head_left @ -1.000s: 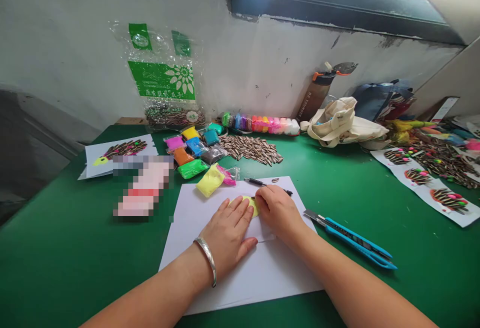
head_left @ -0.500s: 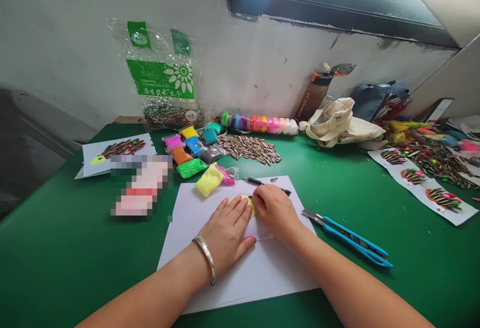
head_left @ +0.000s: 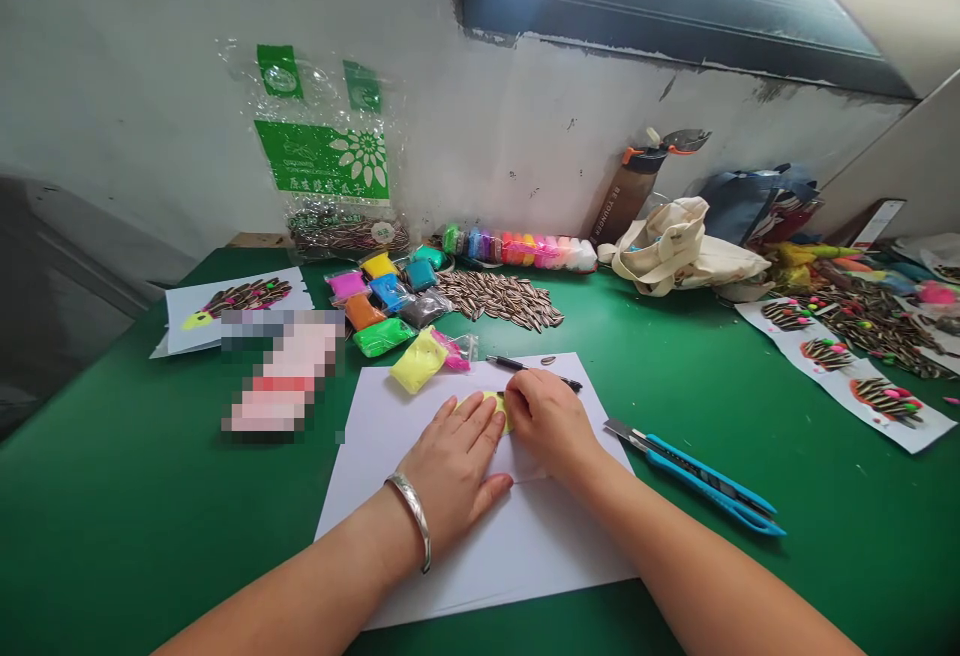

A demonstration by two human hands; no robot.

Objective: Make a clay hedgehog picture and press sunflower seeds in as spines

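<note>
Pressing my left hand (head_left: 453,466) open on the paper (head_left: 559,546) by the yellow clay (head_left: 496,410). My right hand (head_left: 547,423) curls closed against it — grip unclear.

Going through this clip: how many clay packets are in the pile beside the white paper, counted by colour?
Yellow packets: 2
Pink packets: 2
Teal packets: 2
Blue packet: 1
Orange packet: 1
Green packet: 1
Grey packet: 1
Total: 10

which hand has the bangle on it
The left hand: a silver bangle circles its wrist, while the wrist of the right hand is bare.
</note>
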